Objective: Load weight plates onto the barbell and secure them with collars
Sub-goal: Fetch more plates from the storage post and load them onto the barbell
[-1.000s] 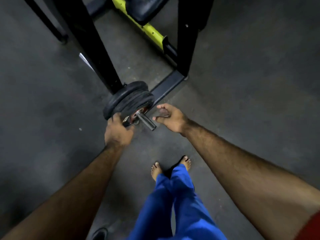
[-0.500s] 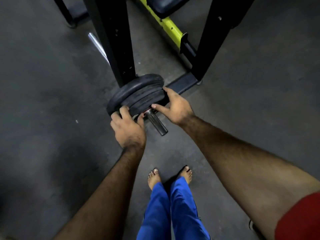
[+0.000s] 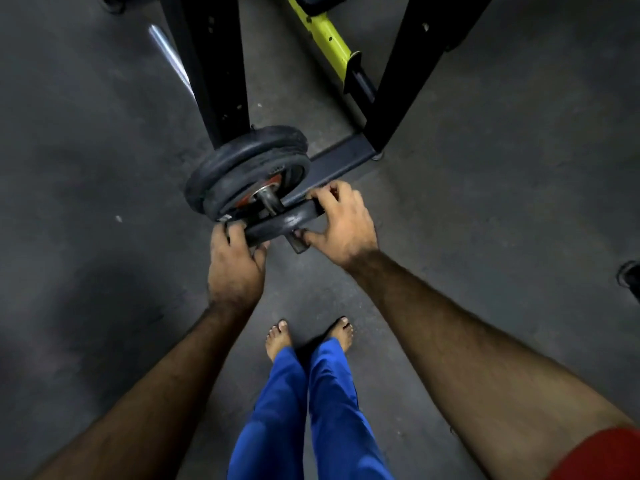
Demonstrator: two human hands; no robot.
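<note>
A: Fingers first. Left hand [image 3: 235, 261] — fingers curled over the near-left rim of the outer plate [image 3: 282, 223], thumb underneath; it grips that rim. Right hand [image 3: 341, 223] — fingertips hooked over the plate's far-right rim, thumb pressed by the bar's end; also gripping.

B: So the plate sits between both hands?

A: Yes, held edge-on, rim to rim. It rides on the barbell sleeve [image 3: 270, 202], whose stub end shows just under the right thumb. It stands apart from the two loaded plates [image 3: 242, 168] further in, a gap showing the sleeve between.

B: Risks?

A: My judgement — the plate looks tilted against the sleeve; pushed crooked it could bind. If it comes off the short stub end, it drops straight toward the bare feet [image 3: 278, 337] on the floor [image 3: 86, 202] below. Fingers wrapped over the rim could also be pinched if the plate slides home against the inner plates.

B: Collar?

A: None I can see; the sleeve end is bare, so nothing stops the plates sliding outward.

B: Surroundings?

A: Bar rests at a black rack upright [image 3: 207, 64]; the yellow bench frame [image 3: 322, 36] lies beyond, toward the floor's far edge. Blue trousers [image 3: 304, 410] below the arms.
</note>
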